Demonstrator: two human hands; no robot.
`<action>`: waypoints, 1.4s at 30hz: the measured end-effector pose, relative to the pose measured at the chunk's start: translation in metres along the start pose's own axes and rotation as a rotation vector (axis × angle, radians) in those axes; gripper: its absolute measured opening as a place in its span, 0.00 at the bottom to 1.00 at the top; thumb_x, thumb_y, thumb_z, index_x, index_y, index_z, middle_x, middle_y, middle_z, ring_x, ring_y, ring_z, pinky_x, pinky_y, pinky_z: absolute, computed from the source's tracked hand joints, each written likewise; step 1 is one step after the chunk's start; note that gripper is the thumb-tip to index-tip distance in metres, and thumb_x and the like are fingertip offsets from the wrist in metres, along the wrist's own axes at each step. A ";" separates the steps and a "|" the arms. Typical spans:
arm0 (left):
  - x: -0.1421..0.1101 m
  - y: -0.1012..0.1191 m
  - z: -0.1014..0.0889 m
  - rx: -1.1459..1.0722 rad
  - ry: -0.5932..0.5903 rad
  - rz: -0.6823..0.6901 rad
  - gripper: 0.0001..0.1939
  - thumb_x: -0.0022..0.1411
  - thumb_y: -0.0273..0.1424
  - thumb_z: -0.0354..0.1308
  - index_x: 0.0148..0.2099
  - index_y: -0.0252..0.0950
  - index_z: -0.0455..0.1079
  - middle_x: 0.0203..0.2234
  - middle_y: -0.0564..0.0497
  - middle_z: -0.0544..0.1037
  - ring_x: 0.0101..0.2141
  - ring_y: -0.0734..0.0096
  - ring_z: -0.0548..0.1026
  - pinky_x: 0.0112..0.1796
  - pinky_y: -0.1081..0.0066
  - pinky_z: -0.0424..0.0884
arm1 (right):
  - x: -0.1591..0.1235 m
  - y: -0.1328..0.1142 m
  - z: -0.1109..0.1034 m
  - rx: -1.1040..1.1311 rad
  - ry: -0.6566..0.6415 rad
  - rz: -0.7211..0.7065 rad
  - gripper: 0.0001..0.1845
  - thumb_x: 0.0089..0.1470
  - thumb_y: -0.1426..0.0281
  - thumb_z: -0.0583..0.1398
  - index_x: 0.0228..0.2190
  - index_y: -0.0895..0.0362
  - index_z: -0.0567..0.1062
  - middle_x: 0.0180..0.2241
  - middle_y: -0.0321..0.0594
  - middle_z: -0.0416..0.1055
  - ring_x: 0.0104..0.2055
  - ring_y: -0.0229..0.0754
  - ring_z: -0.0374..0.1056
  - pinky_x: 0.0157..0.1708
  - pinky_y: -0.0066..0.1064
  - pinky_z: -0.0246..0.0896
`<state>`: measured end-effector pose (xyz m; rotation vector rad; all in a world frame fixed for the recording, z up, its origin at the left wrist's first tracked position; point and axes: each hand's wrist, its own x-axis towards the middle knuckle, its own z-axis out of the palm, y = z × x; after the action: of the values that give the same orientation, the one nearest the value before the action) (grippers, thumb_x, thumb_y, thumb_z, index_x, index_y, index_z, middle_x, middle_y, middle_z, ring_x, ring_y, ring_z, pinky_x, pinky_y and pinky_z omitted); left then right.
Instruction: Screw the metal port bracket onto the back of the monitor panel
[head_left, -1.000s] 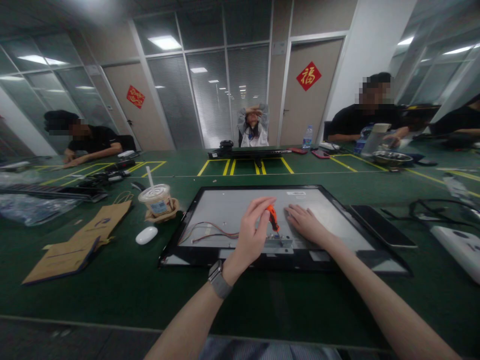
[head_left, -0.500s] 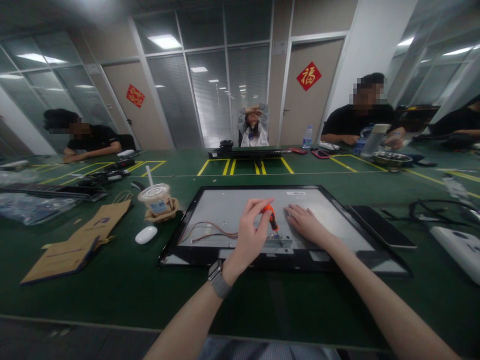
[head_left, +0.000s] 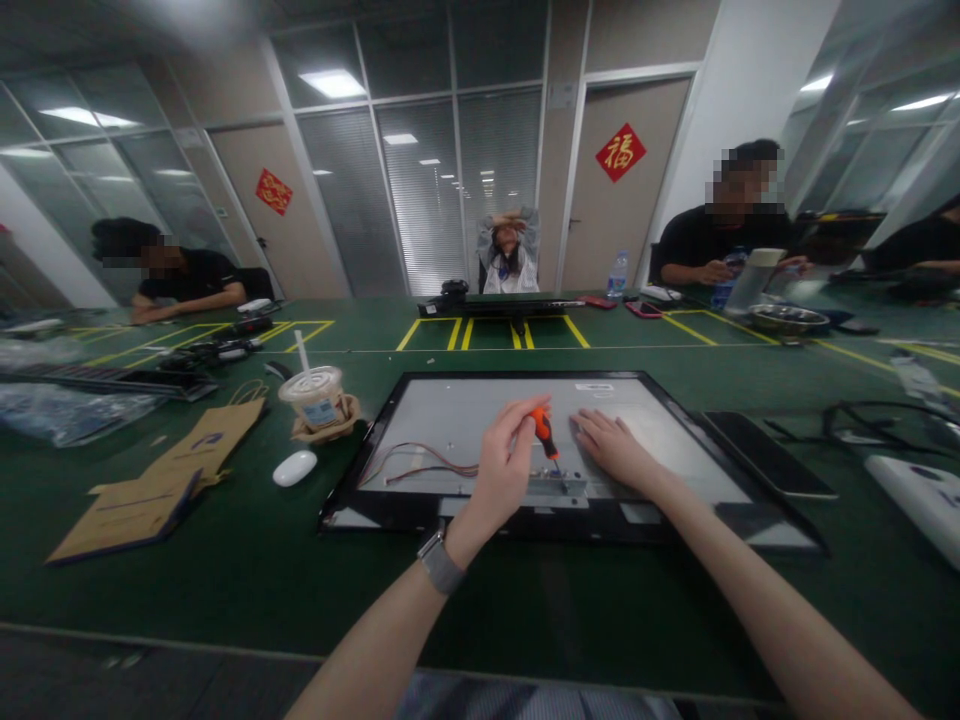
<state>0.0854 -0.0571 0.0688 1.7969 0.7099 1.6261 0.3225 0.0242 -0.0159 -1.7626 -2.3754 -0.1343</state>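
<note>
A flat display panel [head_left: 465, 410] lies face down on the green table, its grey metal back in a black frame. My left hand [head_left: 504, 465] is closed around an orange-handled screwdriver [head_left: 543, 431], held upright with its tip on a small metal bracket [head_left: 556, 485] near the panel's front edge. My right hand [head_left: 613, 447] rests flat on the panel just right of the screwdriver, fingers stretched out. Thin red and brown wires [head_left: 420, 462] run across the panel to the left of my left hand. A watch sits on my left wrist.
A white mouse [head_left: 294, 467], a lidded drink cup with straw [head_left: 315, 396] and flattened brown paper bags [head_left: 150, 478] lie at the left. A black phone [head_left: 765, 453], cables and a white device [head_left: 919, 500] lie at the right. Several people sit at the far side of the table.
My left hand has shifted its fingers a little on the screwdriver handle, which now shows more clearly. My right hand stays flat on the panel.
</note>
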 end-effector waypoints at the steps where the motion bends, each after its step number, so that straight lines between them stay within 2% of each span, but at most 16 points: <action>1: 0.000 -0.001 0.000 0.010 0.005 -0.005 0.14 0.72 0.32 0.52 0.53 0.38 0.76 0.45 0.45 0.76 0.46 0.65 0.76 0.50 0.64 0.72 | 0.000 -0.001 -0.001 -0.001 -0.005 0.009 0.26 0.68 0.66 0.46 0.63 0.54 0.68 0.67 0.51 0.61 0.68 0.55 0.57 0.63 0.56 0.54; 5: -0.001 -0.002 0.000 0.075 0.048 0.004 0.10 0.68 0.32 0.59 0.48 0.39 0.79 0.41 0.48 0.73 0.41 0.69 0.75 0.45 0.68 0.73 | 0.000 -0.002 -0.002 0.008 -0.014 0.012 0.27 0.68 0.67 0.46 0.63 0.54 0.68 0.67 0.51 0.61 0.68 0.56 0.57 0.62 0.58 0.54; 7: -0.001 -0.002 0.000 0.070 0.042 0.003 0.12 0.70 0.30 0.56 0.50 0.39 0.78 0.40 0.48 0.74 0.41 0.69 0.75 0.46 0.67 0.73 | 0.000 -0.002 -0.003 0.011 -0.011 0.001 0.27 0.68 0.67 0.46 0.63 0.54 0.67 0.67 0.51 0.61 0.68 0.57 0.57 0.62 0.59 0.53; 11: 0.000 -0.002 0.000 -0.024 -0.006 -0.023 0.16 0.73 0.29 0.49 0.56 0.37 0.74 0.46 0.45 0.77 0.48 0.66 0.76 0.52 0.64 0.72 | -0.001 -0.001 -0.002 0.010 0.002 -0.015 0.27 0.68 0.66 0.45 0.63 0.55 0.67 0.67 0.53 0.61 0.68 0.56 0.57 0.62 0.59 0.53; 14: 0.000 -0.003 0.001 -0.026 -0.001 -0.031 0.14 0.71 0.31 0.55 0.55 0.38 0.74 0.49 0.44 0.75 0.48 0.66 0.76 0.50 0.65 0.74 | -0.001 0.000 0.000 0.006 0.012 -0.014 0.27 0.68 0.67 0.45 0.63 0.56 0.67 0.67 0.53 0.61 0.68 0.56 0.57 0.62 0.59 0.53; 17: -0.001 -0.004 0.001 0.039 0.055 -0.001 0.10 0.67 0.31 0.60 0.49 0.38 0.78 0.42 0.47 0.74 0.41 0.69 0.76 0.45 0.68 0.75 | 0.000 -0.001 0.001 -0.004 0.013 -0.010 0.27 0.68 0.67 0.46 0.63 0.56 0.67 0.67 0.54 0.61 0.67 0.56 0.58 0.62 0.59 0.54; 20: -0.001 -0.003 0.001 0.034 0.040 0.003 0.12 0.70 0.29 0.55 0.52 0.37 0.76 0.41 0.47 0.76 0.42 0.68 0.77 0.47 0.66 0.74 | -0.001 -0.002 0.000 -0.014 0.013 -0.011 0.26 0.68 0.68 0.46 0.63 0.55 0.67 0.67 0.53 0.61 0.67 0.56 0.58 0.62 0.59 0.55; 24: -0.002 -0.003 0.002 -0.037 -0.031 -0.020 0.17 0.73 0.28 0.49 0.59 0.37 0.71 0.48 0.44 0.77 0.50 0.66 0.76 0.53 0.63 0.72 | -0.001 -0.004 -0.004 -0.009 -0.017 0.002 0.27 0.69 0.67 0.45 0.63 0.57 0.67 0.68 0.53 0.60 0.68 0.56 0.56 0.63 0.58 0.54; 26: -0.002 -0.003 0.002 0.012 -0.026 -0.005 0.15 0.70 0.30 0.55 0.56 0.39 0.74 0.49 0.44 0.75 0.48 0.66 0.76 0.51 0.64 0.73 | -0.001 -0.004 -0.006 -0.002 -0.032 0.009 0.27 0.69 0.67 0.44 0.64 0.57 0.67 0.68 0.53 0.59 0.69 0.56 0.56 0.63 0.57 0.53; 29: -0.002 -0.004 0.002 0.088 0.011 0.034 0.11 0.66 0.32 0.61 0.50 0.39 0.78 0.43 0.47 0.74 0.41 0.69 0.75 0.46 0.66 0.74 | -0.001 -0.004 -0.005 -0.007 -0.025 0.018 0.27 0.69 0.67 0.45 0.63 0.56 0.67 0.68 0.52 0.60 0.68 0.55 0.56 0.63 0.56 0.53; 31: -0.001 -0.004 0.001 0.068 -0.001 0.034 0.11 0.69 0.30 0.58 0.51 0.39 0.77 0.41 0.48 0.74 0.41 0.69 0.75 0.46 0.66 0.74 | -0.001 -0.003 -0.004 -0.010 -0.016 0.012 0.26 0.69 0.67 0.46 0.64 0.55 0.67 0.67 0.51 0.60 0.68 0.55 0.56 0.63 0.56 0.53; 35: -0.001 -0.001 0.000 -0.038 -0.062 -0.012 0.17 0.73 0.27 0.48 0.58 0.37 0.72 0.45 0.45 0.77 0.47 0.67 0.76 0.51 0.64 0.73 | -0.001 -0.002 -0.004 -0.001 -0.016 -0.002 0.27 0.68 0.67 0.46 0.64 0.55 0.67 0.67 0.52 0.60 0.68 0.56 0.56 0.63 0.57 0.53; 38: -0.001 0.000 0.001 -0.004 -0.064 -0.007 0.13 0.70 0.30 0.55 0.54 0.38 0.75 0.45 0.45 0.75 0.46 0.66 0.75 0.49 0.65 0.74 | -0.001 -0.002 -0.004 0.000 -0.022 0.003 0.27 0.68 0.67 0.45 0.64 0.55 0.67 0.67 0.52 0.61 0.68 0.56 0.57 0.62 0.58 0.54; 40: -0.001 0.000 0.002 0.039 -0.046 0.013 0.11 0.66 0.31 0.61 0.51 0.39 0.77 0.42 0.47 0.73 0.43 0.67 0.74 0.46 0.66 0.75 | -0.001 -0.002 -0.004 -0.008 -0.025 0.006 0.27 0.68 0.67 0.46 0.64 0.55 0.67 0.67 0.52 0.61 0.68 0.56 0.57 0.62 0.58 0.54; 42: -0.001 -0.001 0.002 0.057 -0.042 0.014 0.12 0.67 0.29 0.60 0.51 0.40 0.77 0.40 0.48 0.73 0.41 0.68 0.74 0.45 0.66 0.76 | -0.001 -0.002 -0.003 -0.014 -0.017 -0.001 0.27 0.68 0.67 0.46 0.63 0.56 0.67 0.67 0.53 0.61 0.68 0.56 0.57 0.62 0.57 0.54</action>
<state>0.0871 -0.0578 0.0673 1.8743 0.7331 1.5871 0.3215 0.0225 -0.0128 -1.7761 -2.3927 -0.1366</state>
